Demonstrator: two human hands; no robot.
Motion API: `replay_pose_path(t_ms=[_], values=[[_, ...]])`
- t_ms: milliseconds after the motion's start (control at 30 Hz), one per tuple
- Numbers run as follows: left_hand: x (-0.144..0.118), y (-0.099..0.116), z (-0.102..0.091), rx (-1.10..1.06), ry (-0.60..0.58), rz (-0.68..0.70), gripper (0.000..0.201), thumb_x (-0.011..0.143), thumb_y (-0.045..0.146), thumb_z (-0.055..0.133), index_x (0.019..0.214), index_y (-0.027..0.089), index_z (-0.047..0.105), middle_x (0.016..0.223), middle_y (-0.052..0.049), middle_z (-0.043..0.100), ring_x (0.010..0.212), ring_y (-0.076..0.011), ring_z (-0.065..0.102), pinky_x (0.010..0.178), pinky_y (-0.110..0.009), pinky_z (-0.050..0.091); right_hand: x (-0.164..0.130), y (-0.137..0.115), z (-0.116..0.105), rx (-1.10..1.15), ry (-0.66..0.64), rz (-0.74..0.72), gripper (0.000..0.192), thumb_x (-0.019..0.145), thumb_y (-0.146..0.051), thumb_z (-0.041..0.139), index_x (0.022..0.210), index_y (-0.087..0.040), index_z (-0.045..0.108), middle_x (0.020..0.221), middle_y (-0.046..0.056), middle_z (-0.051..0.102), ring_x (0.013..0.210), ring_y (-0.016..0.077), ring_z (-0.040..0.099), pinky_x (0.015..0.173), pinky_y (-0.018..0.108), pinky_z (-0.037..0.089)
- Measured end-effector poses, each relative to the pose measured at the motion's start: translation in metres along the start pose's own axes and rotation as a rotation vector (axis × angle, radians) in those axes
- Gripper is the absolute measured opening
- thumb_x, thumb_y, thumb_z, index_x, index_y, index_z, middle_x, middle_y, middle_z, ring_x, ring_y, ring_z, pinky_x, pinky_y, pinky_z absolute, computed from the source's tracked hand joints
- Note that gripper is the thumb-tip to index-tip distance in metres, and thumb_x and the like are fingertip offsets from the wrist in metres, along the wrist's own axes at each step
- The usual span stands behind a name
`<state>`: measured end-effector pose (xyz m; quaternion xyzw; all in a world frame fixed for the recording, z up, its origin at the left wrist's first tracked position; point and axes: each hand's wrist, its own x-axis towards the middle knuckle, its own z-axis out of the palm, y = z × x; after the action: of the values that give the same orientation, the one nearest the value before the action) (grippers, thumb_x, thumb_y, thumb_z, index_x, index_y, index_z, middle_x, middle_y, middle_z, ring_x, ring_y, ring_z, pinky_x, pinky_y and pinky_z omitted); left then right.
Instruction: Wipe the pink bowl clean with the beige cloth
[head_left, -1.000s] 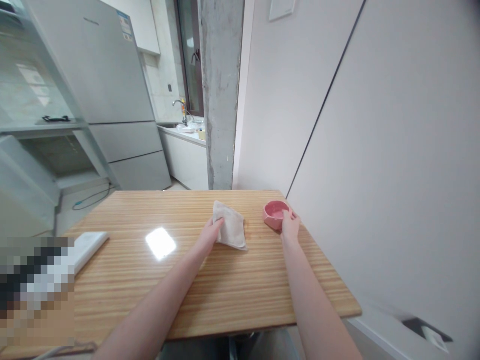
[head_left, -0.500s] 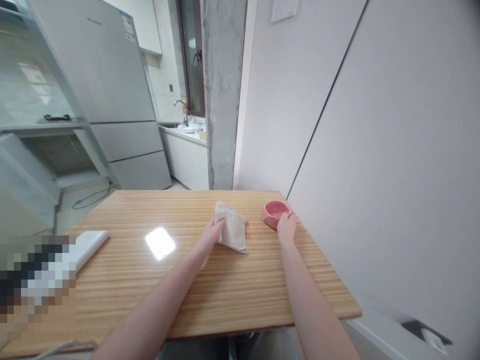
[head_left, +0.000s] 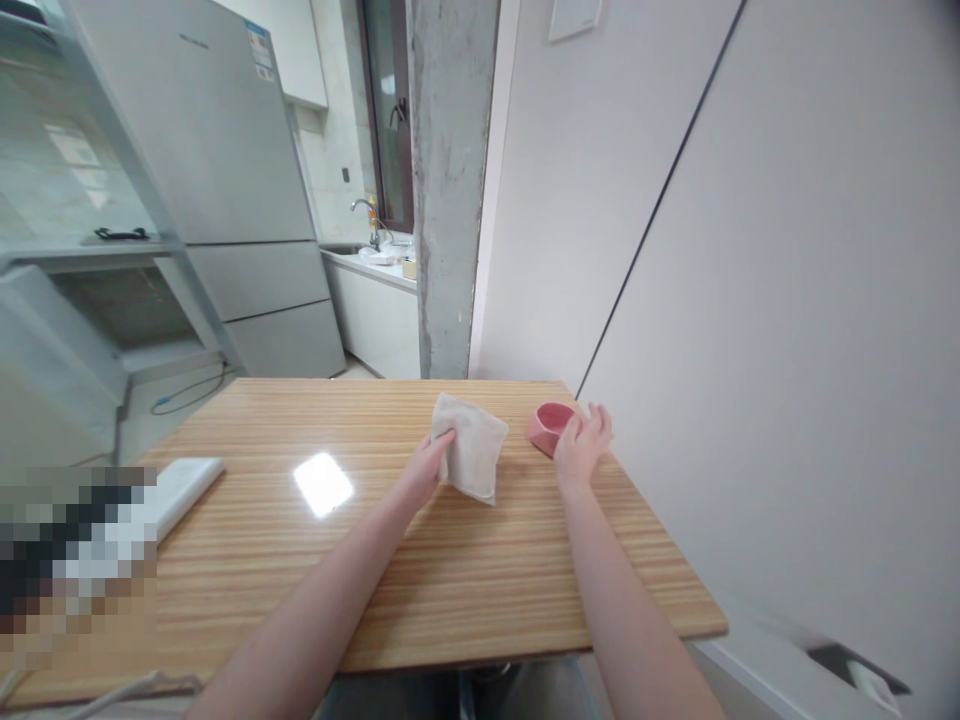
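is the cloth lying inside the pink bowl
No, the cloth is on the table under the left hand, beside the pink bowl.

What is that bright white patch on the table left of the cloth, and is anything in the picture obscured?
Head view: the patch is glare from overhead light on the glossy wooden table, not an object; the lower-left corner is pixelated; straight edges bow toward the frame's borders; left hand, cloth, right hand and pink bowl read clearly.

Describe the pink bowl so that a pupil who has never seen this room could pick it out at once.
Start at the wooden table and go to its far right corner by the white wall. The bowl sits there, just beyond the right hand. It is small, round and pink, unlike the flat beige cloth beside it.
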<state>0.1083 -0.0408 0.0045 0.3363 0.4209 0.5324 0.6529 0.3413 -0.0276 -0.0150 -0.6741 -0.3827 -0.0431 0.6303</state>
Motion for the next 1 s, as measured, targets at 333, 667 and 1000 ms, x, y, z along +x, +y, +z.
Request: replay_pose_path(t_ms=[333, 667, 1000], values=[[0.001, 0.01, -0.003, 0.054, -0.011, 0.075, 0.036, 0.074, 0.032, 0.057, 0.106, 0.014, 0.056, 0.107, -0.011, 0.065, 0.104, -0.0237, 0.06, 0.09, -0.035, 0.047, -0.074, -0.059, 0.025, 0.871, -1.012, 0.731, 0.033, 0.065, -0.039, 0.071, 0.09, -0.02, 0.063, 0.079, 0.002, 0.069, 0.076, 0.019, 0.064, 0.071, 0.032, 0.051], [-0.002, -0.004, 0.003, 0.452, -0.165, 0.335, 0.033, 0.071, 0.039, 0.065, 0.095, 0.018, 0.057, 0.093, -0.007, 0.063, 0.085, -0.0188, 0.06, 0.078, -0.031, 0.048, -0.072, -0.057, 0.024, 0.972, -1.084, 0.712, 0.034, 0.068, -0.049, 0.068, 0.087, -0.021, 0.063, 0.077, -0.002, 0.067, 0.064, 0.012, 0.06, 0.057, 0.023, 0.046], [-0.013, 0.002, 0.006, 0.498, -0.369, 0.342, 0.039, 0.073, 0.03, 0.064, 0.111, 0.021, 0.064, 0.108, -0.005, 0.067, 0.107, -0.0236, 0.057, 0.097, -0.033, 0.041, -0.073, -0.064, 0.019, 0.803, -1.003, 0.448, 0.027, 0.067, -0.041, 0.07, 0.075, -0.021, 0.054, 0.064, -0.006, 0.057, 0.055, 0.0093, 0.051, 0.05, 0.02, 0.039]])
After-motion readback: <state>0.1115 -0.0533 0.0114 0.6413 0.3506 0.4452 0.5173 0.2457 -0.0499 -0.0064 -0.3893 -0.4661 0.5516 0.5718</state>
